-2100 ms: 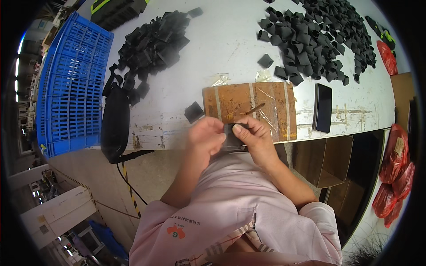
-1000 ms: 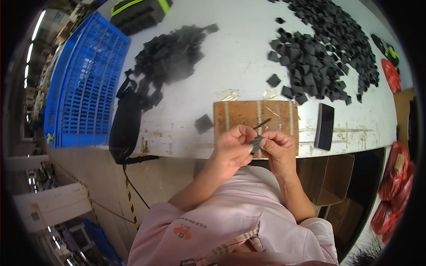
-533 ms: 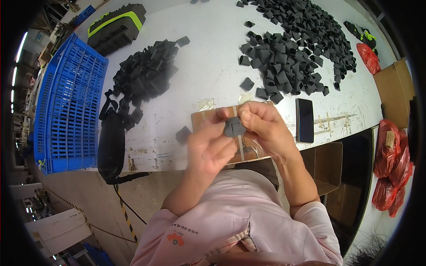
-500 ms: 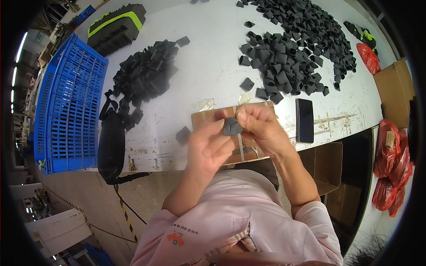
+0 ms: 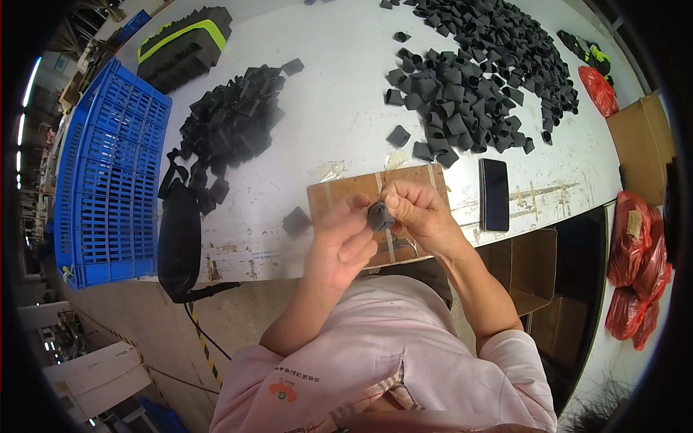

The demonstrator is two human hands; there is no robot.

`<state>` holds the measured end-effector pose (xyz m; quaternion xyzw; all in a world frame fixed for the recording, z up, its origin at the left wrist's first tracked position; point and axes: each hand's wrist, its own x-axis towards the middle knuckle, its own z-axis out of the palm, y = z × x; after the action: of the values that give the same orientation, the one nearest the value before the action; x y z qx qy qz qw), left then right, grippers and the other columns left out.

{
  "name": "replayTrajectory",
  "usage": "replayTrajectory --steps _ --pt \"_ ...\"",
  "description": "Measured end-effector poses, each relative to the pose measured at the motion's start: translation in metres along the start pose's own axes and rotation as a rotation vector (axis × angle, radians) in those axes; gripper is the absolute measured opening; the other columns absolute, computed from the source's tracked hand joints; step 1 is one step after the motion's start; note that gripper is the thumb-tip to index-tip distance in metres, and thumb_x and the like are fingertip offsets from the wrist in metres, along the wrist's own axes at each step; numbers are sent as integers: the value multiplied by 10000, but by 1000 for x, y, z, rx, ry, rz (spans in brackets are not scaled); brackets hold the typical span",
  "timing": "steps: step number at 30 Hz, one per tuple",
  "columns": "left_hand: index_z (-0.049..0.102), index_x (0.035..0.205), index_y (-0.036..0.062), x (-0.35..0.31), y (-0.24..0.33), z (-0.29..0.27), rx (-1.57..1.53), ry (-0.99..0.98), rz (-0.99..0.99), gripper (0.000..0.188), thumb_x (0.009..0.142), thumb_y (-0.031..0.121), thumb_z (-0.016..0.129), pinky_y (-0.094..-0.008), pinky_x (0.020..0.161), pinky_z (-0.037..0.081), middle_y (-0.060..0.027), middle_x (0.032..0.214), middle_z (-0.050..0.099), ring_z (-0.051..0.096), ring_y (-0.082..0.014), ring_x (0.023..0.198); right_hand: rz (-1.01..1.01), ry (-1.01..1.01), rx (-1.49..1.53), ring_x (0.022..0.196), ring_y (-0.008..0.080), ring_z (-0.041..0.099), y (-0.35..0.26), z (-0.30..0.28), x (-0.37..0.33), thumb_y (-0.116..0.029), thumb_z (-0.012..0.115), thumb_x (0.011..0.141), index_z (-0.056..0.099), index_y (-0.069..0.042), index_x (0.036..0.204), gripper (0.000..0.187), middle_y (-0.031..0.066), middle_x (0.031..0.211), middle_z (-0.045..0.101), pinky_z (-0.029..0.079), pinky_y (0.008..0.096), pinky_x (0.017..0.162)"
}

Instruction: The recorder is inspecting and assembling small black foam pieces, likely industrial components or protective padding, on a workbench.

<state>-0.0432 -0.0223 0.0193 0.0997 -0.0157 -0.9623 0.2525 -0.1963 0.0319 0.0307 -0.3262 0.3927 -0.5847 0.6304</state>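
Scuffed white bench (image 5: 336,108) is spreading before us, matte grey loops (image 5: 469,101) heaping at one o'clock and dark flat pieces (image 5: 231,119) at ten, presumably for easy reach. Our right hand (image 5: 424,218) is pinching a soft, puckered grey piece (image 5: 380,216) above the brown board (image 5: 366,182), likely steadying it; our blurred left hand (image 5: 338,239) is nearing nine o'clock of it, grip unclear.

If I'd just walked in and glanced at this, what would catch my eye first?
Probably the big spread of dark grey pieces across the far right of the white table. Next, the tall blue crate along the left side. Then, near the middle, the small dark piece pinched in the right hand above a brown board, with the blurred left hand close beside it.
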Motion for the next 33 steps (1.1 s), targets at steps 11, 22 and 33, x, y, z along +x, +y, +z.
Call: replayTrajectory --steps 11,22,33 --pt "581 974 -51 1 7 31 1743 -76 879 172 804 -24 569 -255 779 424 -109 957 571 533 -149 861 -476 351 -791 687 163 526 -9 4 -20 -190 615 802 545 7 865 218 71 750 517 420 281 548" --pt "594 854 3 9 1 36 1727 -15 954 107 776 -56 550 -273 645 442 -95 798 562 540 -205 721 -775 268 -1162 589 245 484 -7 16 -3 -95 697 668 539 -4 732 193 91 658 453 396 337 474" --pt "614 855 5 9 1 33 1738 -26 961 134 739 -55 584 -265 618 435 -90 800 578 546 -199 702 -719 332 -1066 565 244 481 -7 20 -9 -74 684 682 548 4 735 166 95 643 463 399 339 479"
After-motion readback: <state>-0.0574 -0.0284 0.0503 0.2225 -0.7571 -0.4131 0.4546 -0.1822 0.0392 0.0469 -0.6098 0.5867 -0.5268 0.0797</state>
